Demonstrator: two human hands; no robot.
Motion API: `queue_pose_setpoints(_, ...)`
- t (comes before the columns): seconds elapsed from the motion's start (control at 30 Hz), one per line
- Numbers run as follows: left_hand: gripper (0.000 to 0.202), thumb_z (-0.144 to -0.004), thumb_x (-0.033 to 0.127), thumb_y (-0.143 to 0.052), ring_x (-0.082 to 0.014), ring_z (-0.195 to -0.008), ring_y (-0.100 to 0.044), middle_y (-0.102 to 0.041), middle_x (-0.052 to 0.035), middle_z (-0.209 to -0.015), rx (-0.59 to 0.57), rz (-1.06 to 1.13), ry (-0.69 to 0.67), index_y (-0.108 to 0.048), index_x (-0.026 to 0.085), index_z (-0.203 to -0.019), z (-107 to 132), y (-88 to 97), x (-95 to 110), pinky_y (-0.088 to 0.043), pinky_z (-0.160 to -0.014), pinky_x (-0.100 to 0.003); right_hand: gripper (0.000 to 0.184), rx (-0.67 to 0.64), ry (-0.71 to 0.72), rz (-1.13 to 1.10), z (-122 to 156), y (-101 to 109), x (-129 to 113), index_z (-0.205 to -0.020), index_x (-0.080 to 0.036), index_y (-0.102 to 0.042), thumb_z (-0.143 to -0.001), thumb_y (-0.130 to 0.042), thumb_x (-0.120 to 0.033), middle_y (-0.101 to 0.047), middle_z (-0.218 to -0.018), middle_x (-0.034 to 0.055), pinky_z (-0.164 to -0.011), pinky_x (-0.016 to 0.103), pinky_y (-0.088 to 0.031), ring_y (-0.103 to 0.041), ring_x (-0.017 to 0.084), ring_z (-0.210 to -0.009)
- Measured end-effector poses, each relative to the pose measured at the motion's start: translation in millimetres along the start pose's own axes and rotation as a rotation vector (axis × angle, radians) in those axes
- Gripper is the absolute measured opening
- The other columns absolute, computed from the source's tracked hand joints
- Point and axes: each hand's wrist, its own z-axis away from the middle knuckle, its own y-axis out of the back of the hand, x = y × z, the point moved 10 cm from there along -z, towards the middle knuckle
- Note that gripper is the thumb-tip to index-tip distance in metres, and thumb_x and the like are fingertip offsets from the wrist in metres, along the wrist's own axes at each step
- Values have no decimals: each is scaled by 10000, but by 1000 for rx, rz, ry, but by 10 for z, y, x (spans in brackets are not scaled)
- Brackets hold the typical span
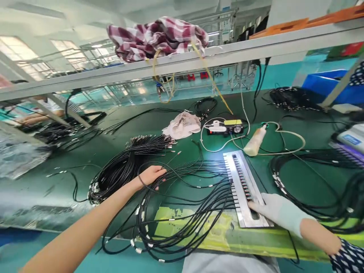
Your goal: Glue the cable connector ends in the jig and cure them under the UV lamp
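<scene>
My left hand (152, 175) is bare and reaches out over a spread of thin black cables (187, 212) on the green bench; its fingers curl around a cable loop. My right hand (277, 212) wears a white glove and lies flat on the near end of a long metal fixture (241, 178), fingers stretched out. The cables' ends sit side by side in the fixture's slots. A thick bundle of black cables (125, 167) lies just left of my left hand.
A cream squeeze bottle (255, 141), a small yellow-and-black device (227, 127) with white leads and a crumpled rag (183, 125) lie behind the fixture. More cable coils (313, 193) lie right. A checked cloth (157, 36) sits on the overhead shelf. Yellow tape (216, 231) lines the bench edge.
</scene>
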Motion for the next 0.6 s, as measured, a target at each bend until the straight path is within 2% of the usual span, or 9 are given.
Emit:
queue_pose_setpoints(0.07,549,-694,679,-750,-129,-494,-585,-673,-23,-688,25,-33,17,-603,155,-772,-99,136,-117,-428,-473,-233,543,-47,9,204,-6,5,11,-827,-223,-720,-844,-541,-736,-745,-830,130,-755,405,-494,-712,329,-829)
queue_pose_setpoints(0.17,479,-815,613,-695,-122,-582,-621,-689,-34,-762,45,-59,59,-632,140,-855,-116,353,-339,-472,-549,-240,575,-8,38,422,54,40,-4,-820,-239,-687,-879,-461,-764,-718,-762,113,-699,441,-473,-694,343,-735)
queue_pose_setpoints(0.23,496,-849,632,-640,-137,-619,-654,-715,-57,-839,45,-53,79,-636,144,-936,-60,439,-473,-478,-573,-251,523,54,116,477,143,27,-70,-880,-255,-677,-864,-515,-752,-700,-753,85,-679,442,-467,-677,332,-707)
queue_pose_setpoints(0.27,518,-834,653,-634,-148,-629,-668,-723,-66,-862,47,-49,82,-636,147,-948,-26,453,-524,-476,-582,-254,467,83,202,473,205,-7,-141,-914,-266,-672,-841,-587,-719,-701,-793,74,-684,434,-470,-674,322,-730)
queue_pose_setpoints(0.37,559,-744,689,-664,-169,-611,-661,-715,-64,-822,69,-56,64,-636,154,-904,37,360,-592,-450,-580,-257,314,147,577,414,461,-174,-419,-961,-281,-660,-771,-775,-503,-694,-1010,66,-722,386,-481,-664,285,-864)
queue_pose_setpoints(0.43,558,-692,691,-691,-159,-577,-605,-663,-30,-718,93,-83,17,-630,160,-855,22,209,-553,-413,-560,-254,217,194,759,410,596,-253,-532,-944,-268,-644,-819,-755,-407,-679,-1063,67,-725,360,-473,-648,258,-889)
queue_pose_setpoints(0.5,537,-632,663,-741,-144,-566,-533,-585,12,-638,126,-124,-61,-616,172,-809,-31,53,-461,-371,-554,-249,150,245,851,436,647,-280,-603,-906,-253,-621,-883,-696,-380,-671,-1001,61,-701,349,-456,-629,237,-845)
queue_pose_setpoints(0.6,451,-602,559,-790,-138,-616,-476,-523,41,-646,175,-188,-190,-595,196,-783,-145,-98,-302,-340,-591,-248,178,304,891,503,637,-247,-699,-829,-241,-584,-915,-646,-384,-632,-853,42,-638,352,-421,-589,222,-738)
